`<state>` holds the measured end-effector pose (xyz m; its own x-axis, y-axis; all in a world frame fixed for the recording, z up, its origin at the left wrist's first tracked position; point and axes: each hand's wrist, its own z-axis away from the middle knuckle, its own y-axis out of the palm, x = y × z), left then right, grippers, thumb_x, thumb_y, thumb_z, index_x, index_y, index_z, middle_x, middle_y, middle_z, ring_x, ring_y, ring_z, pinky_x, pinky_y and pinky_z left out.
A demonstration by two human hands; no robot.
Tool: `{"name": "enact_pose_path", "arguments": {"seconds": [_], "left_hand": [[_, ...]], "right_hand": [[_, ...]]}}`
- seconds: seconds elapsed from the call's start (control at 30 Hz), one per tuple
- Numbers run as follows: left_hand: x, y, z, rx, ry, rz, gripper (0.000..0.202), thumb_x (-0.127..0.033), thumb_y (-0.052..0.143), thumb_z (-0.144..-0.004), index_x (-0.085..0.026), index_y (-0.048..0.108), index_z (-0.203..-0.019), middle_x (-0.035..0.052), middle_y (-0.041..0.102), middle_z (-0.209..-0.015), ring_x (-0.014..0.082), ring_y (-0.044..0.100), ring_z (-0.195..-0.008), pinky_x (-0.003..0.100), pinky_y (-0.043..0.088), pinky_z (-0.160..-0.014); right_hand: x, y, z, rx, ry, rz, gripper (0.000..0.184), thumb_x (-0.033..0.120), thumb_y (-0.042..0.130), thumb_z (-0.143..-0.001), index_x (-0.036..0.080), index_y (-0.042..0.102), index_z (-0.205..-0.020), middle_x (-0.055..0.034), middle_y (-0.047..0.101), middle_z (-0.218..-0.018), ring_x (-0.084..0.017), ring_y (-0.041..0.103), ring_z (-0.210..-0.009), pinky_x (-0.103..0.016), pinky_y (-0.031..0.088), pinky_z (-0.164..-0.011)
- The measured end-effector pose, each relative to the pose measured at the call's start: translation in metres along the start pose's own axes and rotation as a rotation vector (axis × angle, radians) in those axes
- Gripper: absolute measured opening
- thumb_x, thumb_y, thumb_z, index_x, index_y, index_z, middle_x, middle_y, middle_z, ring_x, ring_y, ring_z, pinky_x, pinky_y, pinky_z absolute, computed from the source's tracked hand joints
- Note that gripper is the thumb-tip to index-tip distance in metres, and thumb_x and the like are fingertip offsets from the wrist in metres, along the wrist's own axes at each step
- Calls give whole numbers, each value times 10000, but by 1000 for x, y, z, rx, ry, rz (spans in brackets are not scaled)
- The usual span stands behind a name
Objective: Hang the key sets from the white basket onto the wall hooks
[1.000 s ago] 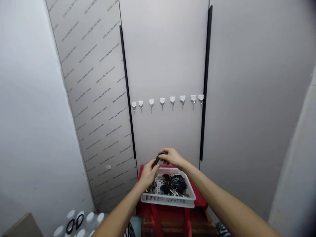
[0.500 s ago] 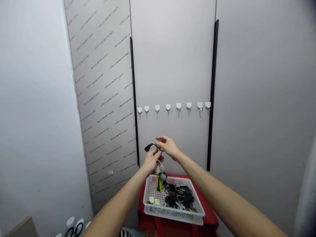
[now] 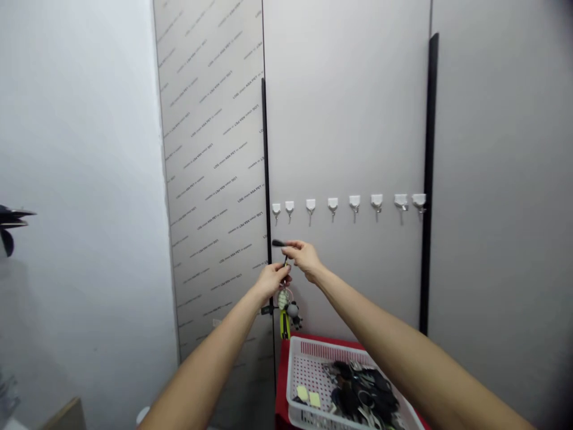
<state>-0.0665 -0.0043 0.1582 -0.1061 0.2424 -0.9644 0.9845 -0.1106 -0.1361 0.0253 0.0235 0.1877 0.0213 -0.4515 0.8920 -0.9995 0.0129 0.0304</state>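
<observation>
A keychain (image 3: 283, 300) is hanging just below the middle of the frame, clear of the basket. The left hand (image 3: 273, 279) is closing its thumb and fingers around the upper part of the bunch, while the right hand (image 3: 306, 258) is pinching the black strap (image 3: 278, 243) above it. The hands seem to be sorting out the strap at this stage; the next move is probably calling for a firm pinch at the top, as the charms are dangling freely. Among these, a pale green, knobbly piece is sitting beside a rounded grey figure, with a flat yellow-green tag hanging beneath.

At lower right, a white plastic basket (image 3: 292, 365) with a perforated floor is holding a tangled heap of black and metallic pieces (image 3: 364, 391). Red, fabric-like material (image 3: 282, 388) is lying under it. Right of centre, white hooks (image 3: 332, 203) are lining a smooth, pale panel between black strips (image 3: 430, 179).
</observation>
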Motion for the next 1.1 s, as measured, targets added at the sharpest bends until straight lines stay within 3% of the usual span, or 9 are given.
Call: {"name": "enact_pose_path", "arguments": {"seconds": [0.23,0.4,0.57,0.9,1.03,1.1], "left_hand": [[-19,-18,-30,-135,36,78,129,-233,407,-683,-125,445,-622,-17,479,-512,40,442,-436,152,270,-428],[-21,-21,-57,-175,62,102,157,-215,380,-699,-130,424,-574,-26,453,-460,42,425,-404,153,271,-407],[-22,-23,-74,-185,66,97,174,-200,388,-690,-131,404,-531,-32,430,-431,39,407,-379,149,252,-378],[4,-23,-91,-242,53,-46,167,-216,421,-664,-121,456,-532,-11,459,-437,72,447,-419,183,322,-426],[17,-28,-97,-323,69,-162,82,-181,493,-606,-109,528,-619,35,548,-570,123,508,-607,217,363,-569],[22,-30,-94,-346,72,-211,156,-154,514,-583,-103,541,-728,62,573,-706,143,505,-723,229,354,-654]], "right_hand": [[-1,29,-48,-168,-100,-37,270,291,542,-495,145,472,-711,28,504,-559,-66,442,-474,-179,346,-433],[-5,38,-75,-320,-219,162,290,334,547,-486,152,480,-702,-3,553,-604,-104,495,-539,-226,382,-531],[-2,41,-88,-391,-266,326,296,335,544,-495,155,483,-722,-13,569,-621,-114,507,-549,-233,377,-563],[-18,44,-96,-322,-223,592,202,335,548,-511,169,481,-604,2,526,-579,-118,480,-569,-243,358,-578],[-22,41,-90,-276,-233,591,227,349,545,-521,169,492,-647,7,514,-591,-108,468,-571,-244,354,-579],[-26,35,-82,-244,-239,591,255,365,529,-537,165,499,-692,7,514,-600,-103,464,-562,-240,353,-567]]}}
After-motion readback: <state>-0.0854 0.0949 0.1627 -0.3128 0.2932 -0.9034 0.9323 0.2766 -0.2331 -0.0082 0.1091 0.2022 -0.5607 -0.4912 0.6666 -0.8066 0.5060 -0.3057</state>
